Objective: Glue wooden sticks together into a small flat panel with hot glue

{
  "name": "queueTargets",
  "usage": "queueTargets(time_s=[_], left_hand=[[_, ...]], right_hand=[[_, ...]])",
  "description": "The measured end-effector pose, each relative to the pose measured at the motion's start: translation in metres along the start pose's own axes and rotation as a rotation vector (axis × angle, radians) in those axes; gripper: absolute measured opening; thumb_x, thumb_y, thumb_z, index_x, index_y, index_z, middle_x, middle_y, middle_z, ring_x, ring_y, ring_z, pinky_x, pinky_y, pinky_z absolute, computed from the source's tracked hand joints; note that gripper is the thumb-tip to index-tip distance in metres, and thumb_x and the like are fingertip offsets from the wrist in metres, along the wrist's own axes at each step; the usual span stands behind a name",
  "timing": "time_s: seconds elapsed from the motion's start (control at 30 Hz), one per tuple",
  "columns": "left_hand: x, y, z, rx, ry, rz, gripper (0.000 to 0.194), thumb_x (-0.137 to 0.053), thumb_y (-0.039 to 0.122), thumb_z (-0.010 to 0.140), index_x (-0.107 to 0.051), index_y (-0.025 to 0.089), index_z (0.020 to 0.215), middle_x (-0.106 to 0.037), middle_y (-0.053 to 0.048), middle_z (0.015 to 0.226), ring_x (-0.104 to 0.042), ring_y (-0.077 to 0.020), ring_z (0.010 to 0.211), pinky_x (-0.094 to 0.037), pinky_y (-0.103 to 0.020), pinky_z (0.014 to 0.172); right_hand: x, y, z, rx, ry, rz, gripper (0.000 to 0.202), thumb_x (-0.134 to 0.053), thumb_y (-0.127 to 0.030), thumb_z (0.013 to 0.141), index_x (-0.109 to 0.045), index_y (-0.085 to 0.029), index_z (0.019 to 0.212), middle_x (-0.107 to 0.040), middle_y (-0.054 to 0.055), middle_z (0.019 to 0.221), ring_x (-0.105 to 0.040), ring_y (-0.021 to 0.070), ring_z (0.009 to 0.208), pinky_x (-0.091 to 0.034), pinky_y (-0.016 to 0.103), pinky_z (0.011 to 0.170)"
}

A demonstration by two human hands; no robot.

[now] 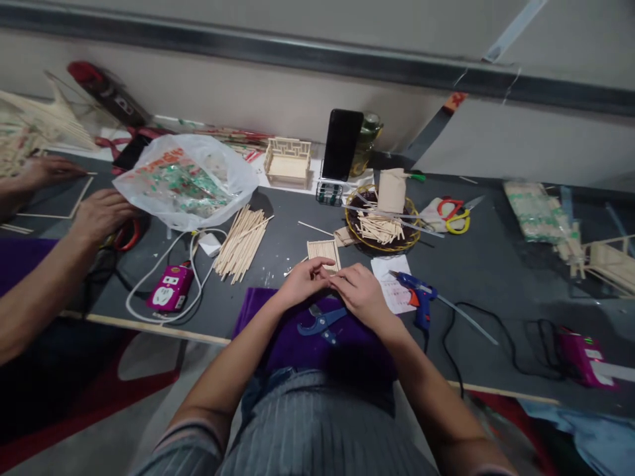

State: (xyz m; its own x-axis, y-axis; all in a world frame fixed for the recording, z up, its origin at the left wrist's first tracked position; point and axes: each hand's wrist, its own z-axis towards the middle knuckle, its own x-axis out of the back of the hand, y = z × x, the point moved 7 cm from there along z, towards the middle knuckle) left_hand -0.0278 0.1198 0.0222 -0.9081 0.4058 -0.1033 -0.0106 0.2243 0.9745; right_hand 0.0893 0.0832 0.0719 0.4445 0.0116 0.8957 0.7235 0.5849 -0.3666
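My left hand (306, 281) and my right hand (358, 289) meet over the near edge of a small panel of wooden sticks (322, 251). Both have their fingers bent and pressed together at the panel; the piece between the fingertips is too small to make out. Below them a blue cutter (322, 324) lies on purple cloth (270, 330). A pile of loose sticks (244, 244) is left of the hands. Behind them stands a yellow-rimmed basket of short sticks (380, 228). A blue glue gun (421, 297) rests right of my right hand, beside a paper sheet (394, 284).
Another person's hands (104, 215) are at the left. A plastic bag (188, 182), miniature stick bench (288, 162) and upright phone (342, 144) stand behind. Scissors (459, 217) lie right of the basket. Pink power sockets (171, 287) with cables sit at left and right.
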Motion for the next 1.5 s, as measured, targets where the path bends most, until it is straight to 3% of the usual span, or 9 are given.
queueTargets(time_s=[0.13, 0.27, 0.33, 0.53, 0.87, 1.07, 1.5], left_hand=[[0.007, -0.008, -0.004, 0.01, 0.046, -0.056, 0.034, -0.072, 0.025, 0.072, -0.067, 0.015, 0.104, -0.07, -0.004, 0.076, -0.063, -0.0148, 0.069, -0.046, -0.026, 0.069], [0.033, -0.009, -0.016, -0.136, 0.327, 0.108, 0.015, -0.065, 0.027, 0.079, -0.072, 0.018, 0.089, -0.069, -0.007, 0.084, -0.061, -0.0184, 0.081, -0.044, -0.03, 0.079], [0.038, -0.006, -0.023, -0.224, 0.374, 0.275, 0.01, -0.065, 0.025, 0.079, -0.073, 0.02, 0.083, -0.066, -0.006, 0.081, -0.059, -0.019, 0.082, -0.042, -0.03, 0.081], [0.029, -0.009, -0.035, -0.317, 0.242, 0.566, 0.01, -0.064, 0.023, 0.081, -0.072, 0.022, 0.086, -0.061, -0.005, 0.085, -0.057, -0.0193, 0.085, -0.041, -0.03, 0.077], [0.012, -0.014, -0.036, -0.396, 0.19, 0.981, 0.013, -0.054, 0.025, 0.09, -0.066, 0.021, 0.092, -0.058, -0.004, 0.092, -0.057, -0.0163, 0.086, -0.044, -0.026, 0.072], [0.009, -0.012, -0.037, -0.396, 0.228, 1.036, 0.013, -0.052, 0.026, 0.091, -0.064, 0.02, 0.089, -0.058, -0.003, 0.091, -0.057, -0.0141, 0.081, -0.044, -0.024, 0.069], [0.008, -0.005, -0.04, -0.41, 0.235, 0.996, 0.008, -0.054, 0.022, 0.088, -0.063, 0.019, 0.089, -0.056, -0.002, 0.091, -0.056, -0.0124, 0.077, -0.043, -0.023, 0.067]], right_hand=[[-0.009, 0.009, 0.0, -0.038, -0.003, -0.024, 0.024, -0.046, -0.022, 0.095, -0.069, -0.02, 0.098, -0.065, 0.009, 0.092, -0.049, 0.0228, 0.087, -0.039, 0.036, 0.075], [-0.012, 0.025, -0.005, -0.127, 0.061, 0.032, 0.02, -0.05, -0.023, 0.093, -0.07, -0.02, 0.091, -0.062, 0.008, 0.089, -0.048, 0.0223, 0.087, -0.039, 0.037, 0.077], [-0.015, 0.029, -0.008, -0.139, 0.067, 0.043, 0.02, -0.051, -0.024, 0.093, -0.07, -0.02, 0.089, -0.061, 0.008, 0.089, -0.047, 0.0225, 0.088, -0.04, 0.037, 0.077], [-0.02, 0.029, -0.011, -0.14, 0.065, 0.03, 0.02, -0.052, -0.024, 0.092, -0.071, -0.019, 0.088, -0.059, 0.009, 0.09, -0.046, 0.023, 0.089, -0.041, 0.037, 0.078], [-0.027, 0.031, -0.011, -0.113, 0.067, 0.031, 0.016, -0.054, -0.022, 0.091, -0.07, -0.021, 0.088, -0.058, 0.009, 0.089, -0.046, 0.0239, 0.089, -0.042, 0.036, 0.074], [-0.027, 0.03, -0.017, -0.129, 0.024, 0.02, 0.016, -0.058, -0.02, 0.088, -0.065, -0.02, 0.102, -0.059, 0.01, 0.094, -0.047, 0.0263, 0.093, -0.043, 0.038, 0.077], [-0.032, 0.03, -0.018, -0.135, 0.009, -0.032, 0.013, -0.053, -0.021, 0.091, -0.066, -0.02, 0.09, -0.061, 0.008, 0.086, -0.048, 0.0242, 0.087, -0.041, 0.035, 0.074]])
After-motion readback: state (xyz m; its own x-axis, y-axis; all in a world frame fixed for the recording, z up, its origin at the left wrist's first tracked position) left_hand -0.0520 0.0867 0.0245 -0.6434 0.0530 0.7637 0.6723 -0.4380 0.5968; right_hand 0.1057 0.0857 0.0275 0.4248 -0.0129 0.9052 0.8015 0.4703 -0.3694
